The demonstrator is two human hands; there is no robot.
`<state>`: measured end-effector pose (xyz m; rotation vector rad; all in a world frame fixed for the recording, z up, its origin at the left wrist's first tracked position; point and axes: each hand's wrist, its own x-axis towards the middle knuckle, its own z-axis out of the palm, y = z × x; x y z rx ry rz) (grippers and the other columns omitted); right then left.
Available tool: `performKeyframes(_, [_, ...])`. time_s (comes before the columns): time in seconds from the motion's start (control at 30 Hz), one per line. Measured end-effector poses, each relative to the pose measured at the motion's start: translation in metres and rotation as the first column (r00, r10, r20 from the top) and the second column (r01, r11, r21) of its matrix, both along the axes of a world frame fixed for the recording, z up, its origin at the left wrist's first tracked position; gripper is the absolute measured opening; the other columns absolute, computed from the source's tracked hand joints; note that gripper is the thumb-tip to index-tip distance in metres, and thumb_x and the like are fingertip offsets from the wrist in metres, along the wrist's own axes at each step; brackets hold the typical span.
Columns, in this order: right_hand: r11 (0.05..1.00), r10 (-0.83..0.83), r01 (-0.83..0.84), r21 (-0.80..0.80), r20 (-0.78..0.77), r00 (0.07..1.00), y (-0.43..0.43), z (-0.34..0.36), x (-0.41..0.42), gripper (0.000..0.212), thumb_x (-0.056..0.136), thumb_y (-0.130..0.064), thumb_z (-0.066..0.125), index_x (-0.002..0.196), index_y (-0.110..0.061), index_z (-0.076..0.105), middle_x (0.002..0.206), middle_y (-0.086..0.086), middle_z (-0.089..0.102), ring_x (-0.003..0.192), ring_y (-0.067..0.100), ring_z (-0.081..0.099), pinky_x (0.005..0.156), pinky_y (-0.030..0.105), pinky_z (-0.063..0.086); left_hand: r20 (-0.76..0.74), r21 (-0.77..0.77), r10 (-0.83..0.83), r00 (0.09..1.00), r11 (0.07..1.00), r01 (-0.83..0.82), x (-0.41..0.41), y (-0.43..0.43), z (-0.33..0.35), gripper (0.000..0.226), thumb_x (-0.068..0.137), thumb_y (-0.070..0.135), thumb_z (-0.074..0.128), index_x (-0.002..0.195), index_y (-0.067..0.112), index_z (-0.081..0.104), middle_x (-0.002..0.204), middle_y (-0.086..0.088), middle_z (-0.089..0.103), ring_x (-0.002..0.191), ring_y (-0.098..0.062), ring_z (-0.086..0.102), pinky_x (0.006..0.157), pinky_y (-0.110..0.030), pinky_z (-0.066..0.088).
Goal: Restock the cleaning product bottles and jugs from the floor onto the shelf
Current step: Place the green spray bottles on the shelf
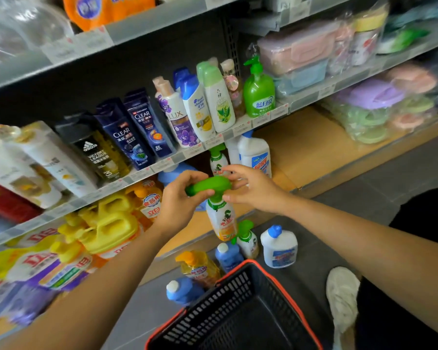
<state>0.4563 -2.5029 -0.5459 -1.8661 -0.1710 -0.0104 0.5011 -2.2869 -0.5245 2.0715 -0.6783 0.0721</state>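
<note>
I hold a white spray bottle (221, 218) with a green trigger head in front of the bottom shelf (301, 152). My left hand (185, 195) grips the rear of the green head; my right hand (250, 185) pinches its front end. On the floor below stand another green-topped spray bottle (248, 239), a white jug with a blue cap (278, 246), an orange pump bottle (200, 267) and two blue bottles (228, 256) (183, 290). A matching spray bottle (218, 160) and a white angled-neck bottle (256, 155) stand on the bottom shelf.
A black basket with an orange rim (240, 314) sits on the floor in front of me. Yellow detergent jugs (111, 226) fill the bottom shelf's left part. Shampoo bottles (137, 132) line the shelf above. My white shoe (343, 296) is at the right.
</note>
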Motion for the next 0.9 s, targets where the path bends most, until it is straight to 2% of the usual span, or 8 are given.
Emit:
performKeyframes(0.13, [0.984, 0.113, -0.095, -0.149, 0.121, 0.986, 0.018, 0.025, -0.016, 0.058, 0.080, -0.016, 0.082, 0.133, -0.012, 0.058, 0.115, -0.002, 0.067, 0.101, 0.001, 0.066, 0.081, 0.021, 0.055, -0.089, -0.146, -0.037, 0.995, 0.989, 0.024, -0.033, 0.013, 0.018, 0.025, 0.079, 0.019, 0.081, 0.100, 0.023, 0.067, 0.089, 0.013, 0.073, 0.076, -0.001, 0.067, 0.066, -0.016, 0.053])
performKeyframes(0.23, [0.954, 0.184, -0.142, -0.266, 0.142, 0.972, 0.023, 0.036, -0.023, 0.043, 0.079, -0.024, 0.083, 0.119, -0.016, 0.069, 0.103, -0.001, 0.072, 0.093, 0.009, 0.067, 0.081, 0.033, 0.054, -0.122, -0.173, -0.081, 0.989, 0.983, 0.059, -0.052, 0.021, 0.020, 0.028, 0.081, 0.028, 0.078, 0.107, 0.024, 0.069, 0.095, 0.006, 0.074, 0.078, -0.010, 0.068, 0.066, -0.022, 0.056])
performKeyframes(0.3, [0.955, 0.217, -0.188, -0.232, 0.110, 0.970, 0.024, 0.038, -0.027, 0.036, 0.080, -0.021, 0.083, 0.113, -0.014, 0.072, 0.095, 0.001, 0.074, 0.088, 0.014, 0.069, 0.079, 0.038, 0.056, -0.130, -0.158, -0.098, 0.987, 0.984, 0.076, -0.059, 0.030, 0.018, 0.028, 0.085, 0.032, 0.075, 0.112, 0.030, 0.069, 0.099, 0.002, 0.073, 0.079, -0.020, 0.069, 0.067, -0.027, 0.057])
performKeyframes(0.4, [0.965, 0.239, -0.229, -0.124, 0.076, 0.968, 0.027, 0.038, -0.031, 0.036, 0.080, -0.013, 0.083, 0.113, -0.009, 0.071, 0.098, 0.007, 0.075, 0.091, 0.022, 0.072, 0.082, 0.045, 0.058, -0.049, -0.083, -0.096, 0.994, 0.992, 0.092, -0.068, 0.043, 0.014, 0.030, 0.089, 0.040, 0.073, 0.119, 0.037, 0.068, 0.100, 0.006, 0.073, 0.077, -0.014, 0.070, 0.067, -0.025, 0.057])
performKeyframes(0.47, [0.969, 0.239, -0.234, -0.083, 0.055, 0.969, 0.027, 0.037, -0.031, 0.038, 0.079, -0.010, 0.082, 0.115, -0.006, 0.070, 0.102, 0.009, 0.075, 0.095, 0.024, 0.072, 0.085, 0.048, 0.058, -0.047, -0.113, -0.035, 0.998, 0.993, 0.029, -0.070, 0.049, 0.009, 0.033, 0.089, 0.041, 0.074, 0.120, 0.034, 0.069, 0.096, 0.004, 0.074, 0.078, -0.017, 0.071, 0.071, -0.036, 0.059])
performKeyframes(0.57, [0.973, 0.223, -0.221, -0.061, 0.021, 0.975, 0.024, 0.033, -0.028, 0.041, 0.078, -0.005, 0.082, 0.116, -0.006, 0.068, 0.105, 0.008, 0.075, 0.098, 0.020, 0.072, 0.088, 0.045, 0.058, -0.090, -0.160, 0.043, 0.995, 0.985, -0.057, -0.072, 0.056, 0.001, 0.022, 0.087, 0.032, 0.076, 0.109, 0.035, 0.074, 0.080, -0.001, 0.073, 0.075, -0.024, 0.069, 0.073, -0.050, 0.057])
performKeyframes(0.77, [0.954, 0.229, -0.210, -0.213, 0.072, 0.971, 0.027, 0.028, -0.029, 0.045, 0.074, -0.008, 0.086, 0.116, -0.011, 0.068, 0.107, 0.002, 0.071, 0.100, 0.015, 0.068, 0.091, 0.042, 0.055, -0.279, -0.251, -0.005, 0.960, 0.966, -0.068, -0.078, 0.053, -0.004, 0.023, 0.085, 0.028, 0.071, 0.105, 0.017, 0.072, 0.082, -0.010, 0.077, 0.078, -0.029, 0.073, 0.071, -0.032, 0.060])
performKeyframes(0.9, [0.944, 0.194, -0.147, -0.297, 0.137, 0.971, 0.028, 0.026, -0.031, 0.042, 0.072, -0.020, 0.088, 0.110, -0.020, 0.071, 0.104, -0.009, 0.069, 0.098, 0.005, 0.064, 0.087, 0.030, 0.052, -0.547, -0.410, -0.104, 0.830, 0.898, -0.158, -0.082, 0.040, -0.003, 0.031, 0.084, 0.028, 0.067, 0.101, 0.003, 0.064, 0.082, -0.013, 0.077, 0.071, -0.019, 0.073, 0.067, -0.025, 0.059])
